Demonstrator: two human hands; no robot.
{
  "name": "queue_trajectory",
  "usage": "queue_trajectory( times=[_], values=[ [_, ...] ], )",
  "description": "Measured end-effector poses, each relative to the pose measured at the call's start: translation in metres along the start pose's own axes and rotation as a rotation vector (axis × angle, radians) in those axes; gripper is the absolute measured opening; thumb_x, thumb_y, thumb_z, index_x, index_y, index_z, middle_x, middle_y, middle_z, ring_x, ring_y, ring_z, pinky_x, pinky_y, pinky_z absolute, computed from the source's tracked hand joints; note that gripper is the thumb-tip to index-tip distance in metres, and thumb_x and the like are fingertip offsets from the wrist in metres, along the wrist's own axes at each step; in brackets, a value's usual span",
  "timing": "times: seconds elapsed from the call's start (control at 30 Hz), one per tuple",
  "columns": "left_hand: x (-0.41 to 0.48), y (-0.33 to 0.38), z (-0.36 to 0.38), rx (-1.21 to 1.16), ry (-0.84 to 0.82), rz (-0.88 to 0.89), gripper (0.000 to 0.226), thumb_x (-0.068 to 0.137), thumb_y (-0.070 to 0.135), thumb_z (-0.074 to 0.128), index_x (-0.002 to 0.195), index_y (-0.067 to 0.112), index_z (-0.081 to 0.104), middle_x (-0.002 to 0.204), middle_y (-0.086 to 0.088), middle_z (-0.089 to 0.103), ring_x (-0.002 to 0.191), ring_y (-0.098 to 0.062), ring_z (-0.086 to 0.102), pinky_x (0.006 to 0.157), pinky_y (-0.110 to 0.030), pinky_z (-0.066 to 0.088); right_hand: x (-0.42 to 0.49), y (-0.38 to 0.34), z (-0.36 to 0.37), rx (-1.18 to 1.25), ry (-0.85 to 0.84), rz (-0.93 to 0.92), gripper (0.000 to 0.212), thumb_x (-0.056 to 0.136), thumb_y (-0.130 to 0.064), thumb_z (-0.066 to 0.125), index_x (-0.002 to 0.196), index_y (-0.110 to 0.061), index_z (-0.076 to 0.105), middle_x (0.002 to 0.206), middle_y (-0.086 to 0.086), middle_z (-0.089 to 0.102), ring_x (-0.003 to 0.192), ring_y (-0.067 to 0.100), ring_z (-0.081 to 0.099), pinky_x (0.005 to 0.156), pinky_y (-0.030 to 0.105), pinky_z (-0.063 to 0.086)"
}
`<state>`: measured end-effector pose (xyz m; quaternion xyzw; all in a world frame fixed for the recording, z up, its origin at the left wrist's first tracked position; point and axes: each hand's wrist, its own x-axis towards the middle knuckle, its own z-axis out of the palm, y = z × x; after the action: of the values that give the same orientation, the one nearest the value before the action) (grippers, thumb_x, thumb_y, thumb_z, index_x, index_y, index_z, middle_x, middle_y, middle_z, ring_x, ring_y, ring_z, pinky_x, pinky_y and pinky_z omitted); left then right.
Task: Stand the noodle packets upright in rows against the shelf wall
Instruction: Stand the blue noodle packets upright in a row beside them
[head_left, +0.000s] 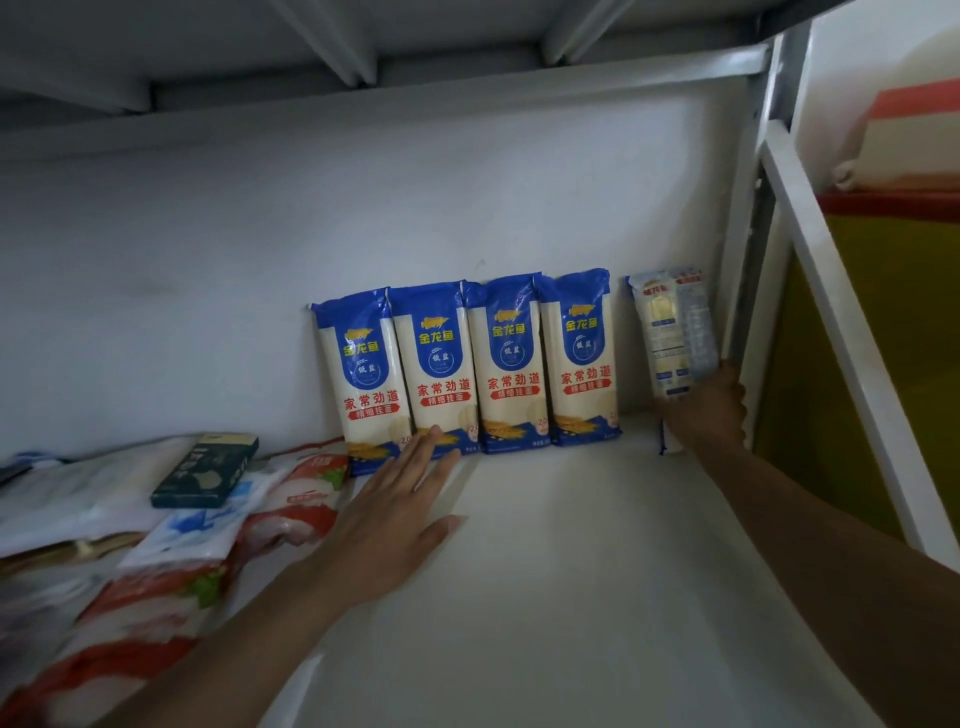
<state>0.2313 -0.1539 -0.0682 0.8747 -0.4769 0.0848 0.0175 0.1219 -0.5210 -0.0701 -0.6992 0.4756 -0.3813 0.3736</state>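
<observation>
- Near left, red-and-white packets (156, 597) lie flat on the shelf (545, 571), not yet stood.
- The left hand (395, 499), grip open and flat, touches the foot of the four blue noodle packets (467, 364); best used as a brace.
- The right hand (706, 410) grips a fifth packet (672, 332) nearly upright, back outward, apart from the row: turn it label-out, slide it flush against the shelf wall (208, 260).
</observation>
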Motion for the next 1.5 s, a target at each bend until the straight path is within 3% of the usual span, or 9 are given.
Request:
queue_trajectory(
  times=[0.27, 0.37, 0.43, 0.57, 0.77, 0.87, 1.0, 1.2, 1.5],
  values=[
    [-0.018, 0.03, -0.03, -0.288, 0.124, -0.045, 0.072, 0.105, 0.042, 0.047, 0.162, 0.033, 0.004, 0.168, 0.011, -0.016, 0.155, -0.008, -0.01, 0.123, -0.037, 0.014, -0.076, -0.031, -0.026, 0.272, -0.178, 0.08, 0.078, 0.075, -0.004, 0.088, 0.134, -0.008, 0.039, 0.117, 0.012, 0.058, 0.104, 0.033, 0.064, 0.091, 0.055, 0.058],
    [-0.03, 0.048, -0.035, -0.467, 0.197, -0.055, 0.044, 0.104, 0.023, 0.053, 0.148, 0.029, 0.047, 0.16, 0.008, 0.039, 0.148, -0.008, 0.033, 0.116, -0.025, 0.028, -0.113, -0.05, -0.044, 0.423, -0.326, 0.144, 0.071, 0.076, -0.01, 0.088, 0.131, -0.013, 0.043, 0.117, 0.01, 0.063, 0.092, 0.027, 0.067, 0.071, 0.046, 0.063],
    [-0.038, 0.059, -0.039, -0.653, 0.152, -0.109, 0.028, 0.103, 0.016, 0.055, 0.119, 0.033, 0.069, 0.13, 0.01, 0.067, 0.118, -0.003, 0.06, 0.105, -0.023, 0.047, -0.146, -0.064, -0.065, 0.476, -0.441, 0.16, 0.065, 0.078, -0.012, 0.087, 0.129, -0.015, 0.046, 0.113, 0.014, 0.066, 0.08, 0.023, 0.067, 0.053, 0.036, 0.061],
    [-0.046, 0.076, -0.054, -1.143, 0.045, -0.188, 0.021, 0.095, 0.027, 0.069, 0.114, 0.035, 0.067, 0.114, 0.01, 0.073, 0.099, -0.005, 0.07, 0.087, -0.025, 0.058, -0.204, -0.074, -0.101, 0.601, -0.808, 0.219, 0.059, 0.079, -0.009, 0.084, 0.129, -0.02, 0.056, 0.112, 0.018, 0.072, 0.108, 0.04, 0.07, 0.096, 0.064, 0.054],
    [-0.06, 0.073, -0.072, -1.629, -0.108, -0.027, 0.071, 0.074, 0.049, 0.084, 0.136, 0.025, 0.059, 0.134, 0.004, 0.069, 0.125, -0.019, 0.063, 0.107, -0.047, 0.049, -0.239, -0.082, -0.132, 0.712, -1.312, 0.124, 0.052, 0.09, -0.013, 0.068, 0.139, -0.009, 0.054, 0.124, 0.018, 0.068, 0.113, 0.032, 0.068, 0.092, 0.042, 0.059],
    [-0.066, 0.076, -0.08, -1.74, -0.072, 0.015, 0.058, 0.076, 0.038, 0.08, 0.129, 0.019, 0.064, 0.129, -0.002, 0.072, 0.115, -0.019, 0.069, 0.091, -0.037, 0.055, -0.242, -0.082, -0.133, 0.68, -1.343, 0.165, 0.058, 0.09, -0.024, 0.068, 0.142, -0.009, 0.049, 0.13, 0.019, 0.067, 0.116, 0.032, 0.068, 0.095, 0.043, 0.058],
    [-0.066, 0.08, -0.086, -1.799, 0.115, -0.078, 0.045, 0.079, 0.024, 0.075, 0.123, 0.019, 0.066, 0.123, -0.001, 0.074, 0.116, -0.018, 0.069, 0.1, -0.044, 0.053, -0.237, -0.08, -0.125, 0.6, -1.291, 0.146, 0.083, 0.076, -0.042, 0.086, 0.143, -0.01, 0.049, 0.134, 0.016, 0.067, 0.123, 0.033, 0.066, 0.101, 0.046, 0.055],
    [-0.059, 0.07, -0.085, -1.685, 0.287, -0.36, 0.046, 0.074, 0.025, 0.087, 0.109, 0.009, 0.063, 0.102, -0.006, 0.08, 0.092, -0.028, 0.078, 0.088, -0.058, 0.059, -0.242, -0.082, -0.115, 0.41, -1.017, -0.08, 0.044, 0.087, -0.039, 0.074, 0.125, -0.019, 0.069, 0.12, -0.003, 0.077, 0.115, 0.017, 0.072, 0.101, 0.042, 0.056],
    [-0.057, 0.092, -0.081, -1.768, 0.257, -0.363, 0.045, 0.079, 0.023, 0.085, 0.117, 0.022, 0.062, 0.107, 0.003, 0.079, 0.091, -0.021, 0.079, 0.084, -0.051, 0.063, -0.239, -0.091, -0.1, 0.525, -0.697, -0.154, 0.024, 0.09, -0.023, 0.077, 0.112, -0.016, 0.072, 0.108, -0.002, 0.08, 0.097, 0.018, 0.078, 0.083, 0.038, 0.064]
  ],
)
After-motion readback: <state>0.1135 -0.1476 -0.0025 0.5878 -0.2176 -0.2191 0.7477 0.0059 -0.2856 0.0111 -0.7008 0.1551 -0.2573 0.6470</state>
